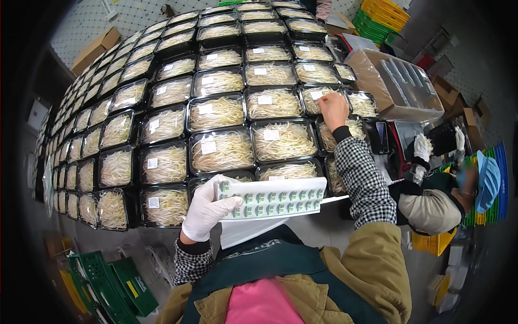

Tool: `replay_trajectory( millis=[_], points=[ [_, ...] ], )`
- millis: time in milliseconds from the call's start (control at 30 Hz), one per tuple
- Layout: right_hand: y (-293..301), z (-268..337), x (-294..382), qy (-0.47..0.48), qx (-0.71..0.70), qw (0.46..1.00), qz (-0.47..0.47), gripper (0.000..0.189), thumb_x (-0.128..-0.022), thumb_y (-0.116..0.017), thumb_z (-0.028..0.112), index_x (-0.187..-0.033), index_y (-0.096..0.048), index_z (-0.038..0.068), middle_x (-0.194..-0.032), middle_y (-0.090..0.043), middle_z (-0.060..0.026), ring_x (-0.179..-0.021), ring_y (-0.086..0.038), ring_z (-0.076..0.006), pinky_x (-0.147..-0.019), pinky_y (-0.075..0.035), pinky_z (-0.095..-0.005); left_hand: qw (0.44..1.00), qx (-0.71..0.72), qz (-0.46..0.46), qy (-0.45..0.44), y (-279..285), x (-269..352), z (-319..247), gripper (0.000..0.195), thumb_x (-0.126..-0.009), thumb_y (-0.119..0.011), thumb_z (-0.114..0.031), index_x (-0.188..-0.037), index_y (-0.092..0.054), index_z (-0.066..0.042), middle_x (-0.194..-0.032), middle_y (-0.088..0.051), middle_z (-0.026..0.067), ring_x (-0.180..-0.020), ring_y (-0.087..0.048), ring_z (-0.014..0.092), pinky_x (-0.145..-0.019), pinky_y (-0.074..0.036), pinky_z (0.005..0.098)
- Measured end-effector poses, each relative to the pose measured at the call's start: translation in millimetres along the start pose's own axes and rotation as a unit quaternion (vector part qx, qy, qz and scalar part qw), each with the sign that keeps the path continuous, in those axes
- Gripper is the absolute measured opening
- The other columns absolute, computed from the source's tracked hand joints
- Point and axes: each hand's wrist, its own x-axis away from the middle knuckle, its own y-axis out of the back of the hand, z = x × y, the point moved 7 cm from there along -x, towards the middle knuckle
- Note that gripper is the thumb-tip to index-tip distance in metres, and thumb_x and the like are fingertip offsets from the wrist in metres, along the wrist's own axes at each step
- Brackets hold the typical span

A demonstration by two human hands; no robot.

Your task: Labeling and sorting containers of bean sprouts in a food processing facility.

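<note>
My left hand [206,208], in a white glove, grips a folded stack of sticker sheets [279,198] printed with rows of small green labels. Below it hangs a white backing sheet [249,231]. My bare right hand [335,109] reaches forward, fingertips bent together on the clear lid of a bean sprout pack [309,106], beside its white label [316,95]. Whether those fingers pinch a sticker is hidden. Around both hands lie rows of black trays of bean sprouts [283,141], many bearing white labels; other packs [115,168] at the left show none.
A co-worker [435,200] in a blue cap and white gloves handles sprouts at the right. Nearby are a lined cardboard box [376,77] of clear plastic lids and a dark scale-like device [381,135]. Green crates [131,285] stand low left. Another person's sleeve [323,9] shows at the far end.
</note>
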Motion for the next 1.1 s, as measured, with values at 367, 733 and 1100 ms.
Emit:
replay_trajectory(
  millis=[367,733,1100],
  points=[
    [-11,-6,-33,-0.056,-0.190,0.966,0.167,0.016,-0.085,-0.065,0.014,-0.095,-0.065,0.001,-0.074,-0.063,-0.0026,-0.066,-0.055,-0.0089,-0.062,-0.044,-0.0230,0.999,-0.025,-0.001,-0.025,-2,-16,0,0.023,-0.084,-0.067,-0.010,-0.103,-0.059,0.000,-0.088,-0.063,0.0013,-0.077,-0.056,0.006,-0.068,-0.046,0.0221],
    [129,268,71,0.353,-0.366,0.807,0.301,0.012,-0.081,-0.068,0.016,-0.083,-0.060,0.007,-0.085,-0.060,-0.0065,-0.084,-0.057,-0.0245,-0.076,-0.044,-0.0352,0.987,-0.128,-0.049,-0.082,-5,-35,4,0.017,-0.084,-0.069,-0.018,-0.091,-0.068,-0.002,-0.073,-0.064,-0.0010,-0.066,-0.051,0.002,-0.057,-0.042,0.0217],
    [-48,-7,-100,-0.147,-0.387,0.897,0.152,0.025,-0.090,-0.063,0.022,-0.097,-0.066,-0.002,-0.084,-0.062,0.0026,-0.076,-0.052,-0.0047,-0.070,-0.041,-0.0216,0.990,-0.062,-0.102,-0.075,12,-29,-3,0.017,-0.086,-0.067,-0.013,-0.094,-0.067,0.002,-0.078,-0.067,0.0001,-0.067,-0.055,0.002,-0.058,-0.044,0.0183]
  ],
)
